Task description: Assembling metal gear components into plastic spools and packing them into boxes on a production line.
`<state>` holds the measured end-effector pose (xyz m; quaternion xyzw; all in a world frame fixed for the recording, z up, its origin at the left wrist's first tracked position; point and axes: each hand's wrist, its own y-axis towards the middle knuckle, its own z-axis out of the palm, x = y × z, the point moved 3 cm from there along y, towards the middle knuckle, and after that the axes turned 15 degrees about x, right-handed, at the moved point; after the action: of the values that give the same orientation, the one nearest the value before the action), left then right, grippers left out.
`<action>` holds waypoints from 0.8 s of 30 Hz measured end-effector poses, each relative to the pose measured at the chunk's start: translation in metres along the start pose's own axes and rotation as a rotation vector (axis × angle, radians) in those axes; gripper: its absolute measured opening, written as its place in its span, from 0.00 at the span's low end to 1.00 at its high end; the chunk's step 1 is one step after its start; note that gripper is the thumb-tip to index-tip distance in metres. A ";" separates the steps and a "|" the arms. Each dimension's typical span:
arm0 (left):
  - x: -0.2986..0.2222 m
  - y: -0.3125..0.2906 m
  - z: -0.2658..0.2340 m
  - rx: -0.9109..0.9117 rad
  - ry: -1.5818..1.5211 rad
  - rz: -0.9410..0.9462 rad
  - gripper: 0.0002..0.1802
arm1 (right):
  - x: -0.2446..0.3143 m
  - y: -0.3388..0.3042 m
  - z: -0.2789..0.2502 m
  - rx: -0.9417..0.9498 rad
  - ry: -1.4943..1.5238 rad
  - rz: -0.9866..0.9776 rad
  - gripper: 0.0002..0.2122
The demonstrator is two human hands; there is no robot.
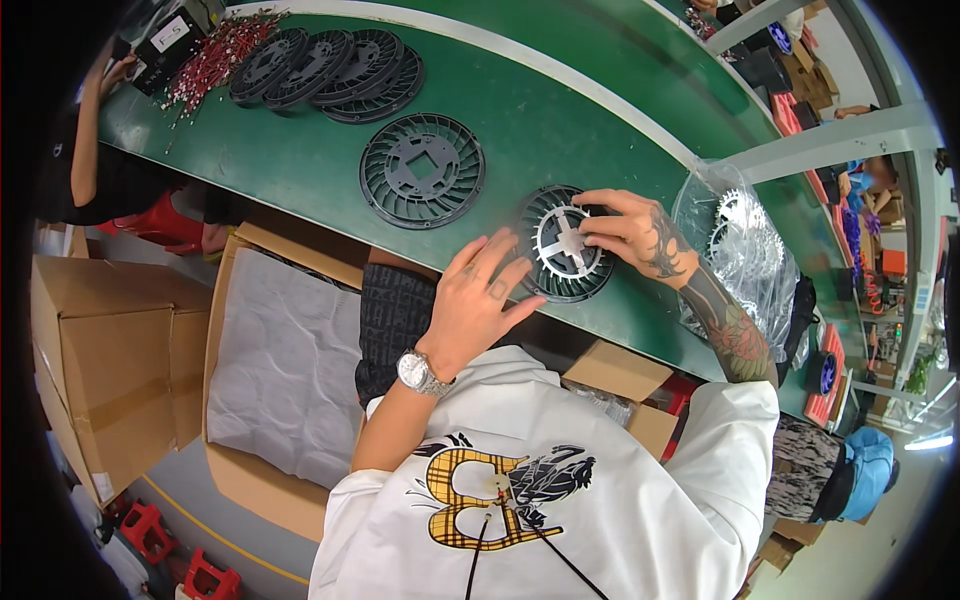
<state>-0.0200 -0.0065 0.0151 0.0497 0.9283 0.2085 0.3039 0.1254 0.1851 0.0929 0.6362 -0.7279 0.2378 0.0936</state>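
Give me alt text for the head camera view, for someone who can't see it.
A person's right hand touches a silver toothed wheel on a black vented disc on a green workbench, the left hand open beside it. More vented discs lie farther left; a clear bag of similar wheels sits right.

From my end, I had both hands near each other but apart. My left forearm (385, 430) slanted up and rightward; the left hand (475, 315) was open, back uppermost, fingers (495, 250) spread and slightly blurred. My tattooed right forearm (735, 330) slanted up and leftward, the right hand (635, 235) pointing left with bent fingers.
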 end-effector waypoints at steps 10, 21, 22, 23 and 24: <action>0.001 -0.003 0.000 -0.010 0.002 -0.007 0.25 | 0.005 -0.012 0.019 -0.128 0.055 -0.003 0.15; -0.002 0.004 -0.026 -0.100 0.056 -0.027 0.25 | 0.024 -0.004 0.031 0.224 -0.363 0.240 0.42; 0.003 0.005 -0.033 -0.142 0.081 -0.048 0.20 | 0.016 0.004 0.026 0.198 -0.341 0.256 0.41; 0.010 0.004 -0.036 -0.145 0.104 -0.062 0.20 | 0.004 0.019 0.022 0.175 -0.317 0.251 0.40; 0.018 0.001 -0.039 -0.234 0.138 -0.133 0.19 | -0.014 0.031 0.013 0.149 -0.336 0.320 0.39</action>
<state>-0.0574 -0.0152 0.0344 -0.0624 0.9175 0.2976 0.2562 0.1002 0.1941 0.0684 0.5487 -0.8052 0.1934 -0.1151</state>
